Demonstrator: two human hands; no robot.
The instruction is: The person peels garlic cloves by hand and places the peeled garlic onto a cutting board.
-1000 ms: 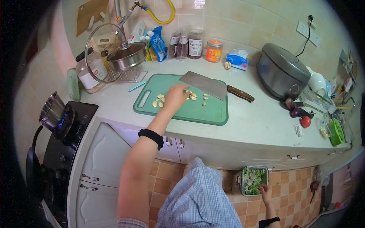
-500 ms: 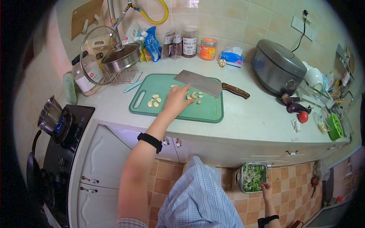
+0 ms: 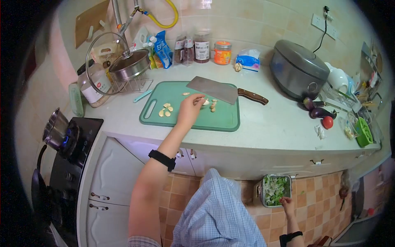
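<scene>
My left hand [image 3: 191, 108] is over the middle of the green cutting board [image 3: 181, 123], its fingers closed on a garlic clove [image 3: 206, 102]. More unheld garlic cloves [image 3: 213, 107] lie just right of the fingertips. Flattened peeled garlic cloves [image 3: 166, 110] are grouped at the board's left, and a single one sits above my hand. Across the board's upper right rests a cleaver [image 3: 220, 90], its wooden handle past the edge. Low on the right, my right hand [image 3: 287, 204] hangs at the rim of a trash bin [image 3: 263, 203], fingers drawn together; what they hold, if anything, is hidden.
On the left, a pot [image 3: 56, 126] stands over a lit blue flame. Behind the board are a lidded pan [image 3: 130, 66], jars and a tissue pack [image 3: 248, 61]. To the right are a rice cooker [image 3: 300, 68], eggplants [image 3: 322, 113] and a tomato [image 3: 327, 122].
My left hand's fingers, spread over the cloves before, have drawn together on a clove and pulled slightly left. My right hand stays by the bin. The view has shifted slightly.
</scene>
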